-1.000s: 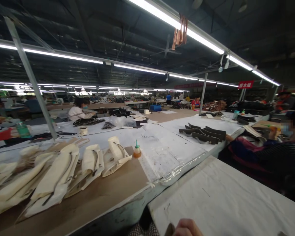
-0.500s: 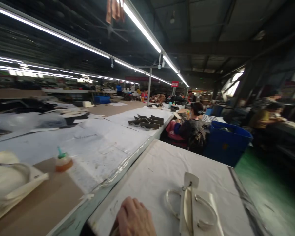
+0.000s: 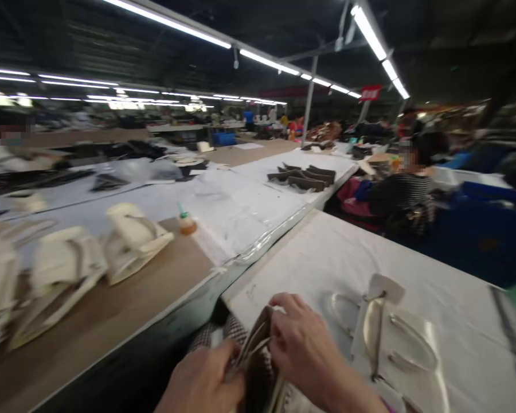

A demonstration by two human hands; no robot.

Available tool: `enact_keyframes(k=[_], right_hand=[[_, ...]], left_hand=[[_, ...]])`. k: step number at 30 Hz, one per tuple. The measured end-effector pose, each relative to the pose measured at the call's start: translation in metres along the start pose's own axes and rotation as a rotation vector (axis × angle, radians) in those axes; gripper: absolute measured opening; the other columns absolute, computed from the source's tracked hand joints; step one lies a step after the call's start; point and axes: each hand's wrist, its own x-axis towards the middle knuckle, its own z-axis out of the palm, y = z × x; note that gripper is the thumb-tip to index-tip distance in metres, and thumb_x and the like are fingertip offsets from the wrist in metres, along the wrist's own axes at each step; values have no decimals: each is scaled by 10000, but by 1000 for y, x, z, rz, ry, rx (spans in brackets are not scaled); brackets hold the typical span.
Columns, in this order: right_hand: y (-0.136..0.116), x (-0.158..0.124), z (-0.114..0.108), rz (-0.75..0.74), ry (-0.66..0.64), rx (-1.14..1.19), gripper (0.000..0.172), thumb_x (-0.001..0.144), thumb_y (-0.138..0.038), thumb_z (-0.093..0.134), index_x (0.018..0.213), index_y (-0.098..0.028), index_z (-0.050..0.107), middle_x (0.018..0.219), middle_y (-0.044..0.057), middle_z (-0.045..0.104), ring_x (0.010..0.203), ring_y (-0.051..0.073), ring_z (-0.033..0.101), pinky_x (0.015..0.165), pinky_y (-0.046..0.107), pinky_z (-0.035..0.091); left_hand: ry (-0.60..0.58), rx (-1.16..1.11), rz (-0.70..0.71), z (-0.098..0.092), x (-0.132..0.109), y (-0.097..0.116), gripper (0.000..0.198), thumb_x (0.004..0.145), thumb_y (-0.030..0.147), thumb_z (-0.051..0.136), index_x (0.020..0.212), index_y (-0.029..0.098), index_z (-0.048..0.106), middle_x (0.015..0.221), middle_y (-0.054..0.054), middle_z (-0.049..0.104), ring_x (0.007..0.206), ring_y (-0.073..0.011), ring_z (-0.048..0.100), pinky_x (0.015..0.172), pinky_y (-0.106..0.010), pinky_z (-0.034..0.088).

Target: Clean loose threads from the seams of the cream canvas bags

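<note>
My left hand and my right hand both grip the edges of a brown, layered bag piece at the bottom middle. The piece gapes between them, with its dark inside showing; whether it is a whole bag, I cannot tell. The fingers of both hands are closed around its upper rim. Just right of my right hand, a cream handbag with looped handles lies on the white-covered table. My right forearm covers its lower left part.
Several cream bag pieces rest on the brown-topped left table, near a glue bottle with a green cap. Dark curved pieces stand farther back. A co-worker in a striped top sits beyond, near a blue bin.
The view has turned left and down, showing more cream bag pieces. My left hand has come into view, and both hands now hold the brown bag piece, which was mostly out of view.
</note>
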Motion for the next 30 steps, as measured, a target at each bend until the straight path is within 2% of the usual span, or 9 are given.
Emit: enact_keyframes(k=[2, 7, 10, 12, 15, 19, 23, 26, 30], right_hand=[[9, -2, 4, -23, -42, 75, 172, 720, -44, 504, 749, -196, 580, 1181, 54, 637, 1050, 255, 606, 786, 384, 532], [20, -2, 11, -119, -101, 198, 288, 697, -15, 436, 847, -214, 579, 1286, 79, 586, 1148, 239, 602, 858, 388, 535], [19, -1, 9, -135, -107, 206, 203, 774, -92, 481, 861, -224, 608, 1285, 88, 589, 1156, 259, 604, 865, 418, 537], [17, 2, 6, -141, -106, 191, 125, 828, -164, 512, 821, -231, 617, 1265, 79, 606, 1137, 269, 614, 856, 437, 537], [14, 11, 0, -167, -103, 166, 162, 877, -210, 491, 769, -239, 608, 1229, 54, 635, 1077, 256, 644, 840, 445, 540], [10, 23, -3, -251, -80, 139, 173, 881, -209, 449, 769, -236, 578, 1212, 51, 650, 1018, 245, 671, 764, 409, 556], [5, 22, 5, -281, -88, 140, 141, 868, -200, 460, 756, -231, 539, 1150, 42, 679, 960, 225, 688, 735, 362, 553], [4, 16, 12, -291, -29, 150, 132, 868, -188, 447, 762, -233, 511, 1074, 29, 695, 870, 199, 695, 673, 331, 543], [7, 10, 19, -265, 73, 148, 152, 899, -226, 444, 780, -243, 538, 1041, 27, 702, 883, 200, 700, 673, 328, 550]], left_hand=[[0, -93, -45, -4, -13, -2, 163, 854, 246, 565, 906, 244, 720, 731, -8, 698, 745, -196, 671, 554, -214, 371], [75, -205, -103, 0, -21, 5, 147, 825, 297, 572, 831, 232, 704, 571, 32, 515, 576, -146, 494, 515, -219, 288], [102, -233, -90, 5, -25, 4, 134, 824, 300, 579, 827, 226, 691, 564, 41, 483, 548, -136, 422, 516, -226, 274], [118, -253, -70, 4, -28, 2, 126, 831, 291, 574, 825, 224, 680, 582, 41, 519, 561, -136, 435, 537, -225, 292], [98, -295, -78, -1, -35, 1, 118, 827, 283, 587, 886, 235, 677, 622, 44, 590, 591, -140, 494, 574, -228, 320], [92, -328, -169, -6, -50, 1, 171, 829, 321, 619, 974, 236, 650, 751, 25, 676, 678, -162, 576, 629, -234, 360], [57, -367, -169, -5, -70, 2, 172, 850, 355, 596, 948, 217, 629, 702, 26, 648, 595, -149, 533, 574, -231, 359], [71, -510, -150, -5, -83, 3, 247, 876, 420, 562, 1005, 232, 658, 695, 25, 650, 647, -160, 567, 601, -220, 396], [85, -845, -168, 2, -95, -3, 501, 918, 606, 454, 1218, 240, 620, 925, -26, 712, 862, -210, 629, 741, -245, 478]])
